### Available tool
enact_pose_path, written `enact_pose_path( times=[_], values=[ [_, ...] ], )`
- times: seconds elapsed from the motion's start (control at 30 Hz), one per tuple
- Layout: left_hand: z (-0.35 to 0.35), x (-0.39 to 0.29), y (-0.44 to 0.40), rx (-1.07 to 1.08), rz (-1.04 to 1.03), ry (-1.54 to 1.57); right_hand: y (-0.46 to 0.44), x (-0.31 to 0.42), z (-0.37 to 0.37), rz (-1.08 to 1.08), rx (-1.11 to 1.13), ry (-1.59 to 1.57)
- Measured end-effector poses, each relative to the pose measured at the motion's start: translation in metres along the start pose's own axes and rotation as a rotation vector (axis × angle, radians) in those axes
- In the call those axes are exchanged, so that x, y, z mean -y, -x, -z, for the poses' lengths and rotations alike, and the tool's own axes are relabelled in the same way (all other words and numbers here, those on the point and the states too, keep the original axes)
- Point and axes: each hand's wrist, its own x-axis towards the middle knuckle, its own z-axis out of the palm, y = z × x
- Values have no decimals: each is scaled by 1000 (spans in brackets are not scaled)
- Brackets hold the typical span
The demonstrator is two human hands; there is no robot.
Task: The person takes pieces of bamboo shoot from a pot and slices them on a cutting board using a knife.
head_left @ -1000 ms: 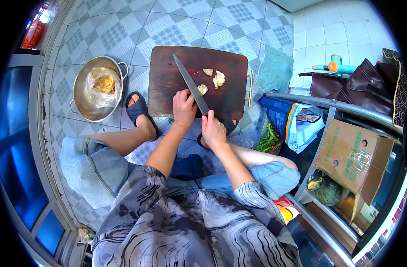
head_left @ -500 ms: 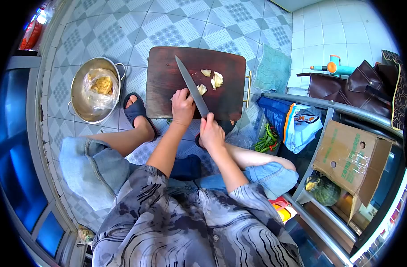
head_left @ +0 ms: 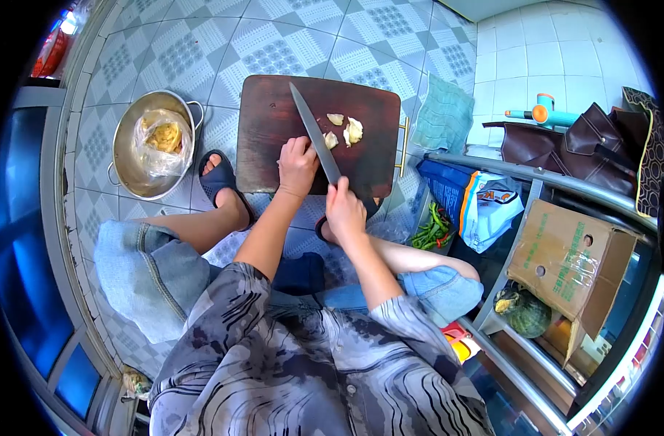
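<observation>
My right hand (head_left: 345, 210) is closed round the handle of a long knife (head_left: 315, 133), whose blade slants up and left over a dark wooden cutting board (head_left: 270, 109). Against the blade's left side is my left hand (head_left: 298, 166), its fingers bent together over the board; what they hold, if anything, is hidden. Pale pieces lie right of the blade: a larger one (head_left: 353, 131), a small one (head_left: 335, 118) and one touching the blade (head_left: 331, 139).
A metal pot (head_left: 125, 145) with a plastic bag of yellowish pieces (head_left: 163, 136) stands at the left. Green peppers (head_left: 432, 228), a blue-white bag (head_left: 488, 207), a cardboard box (head_left: 564, 251) and a dark green squash (head_left: 524, 311) are at the right. A teal cloth (head_left: 443, 116) lies beside the board.
The knife and both hands have shifted slightly up on the board. The blade stands a little steeper. The pieces keep their places on the board.
</observation>
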Motion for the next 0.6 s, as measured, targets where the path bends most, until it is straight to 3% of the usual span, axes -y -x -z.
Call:
enact_pose_path(
  times=[0.2,0.33,0.6],
  values=[
    [-4,3,3,36,0,4,-6,12,1,-65,-2,144],
    [-4,4,-3,20,10,11,-45,24,1,53,-59,98],
    [5,1,1,-18,111,108,-48,10,20,45,33,-109]
  ],
)
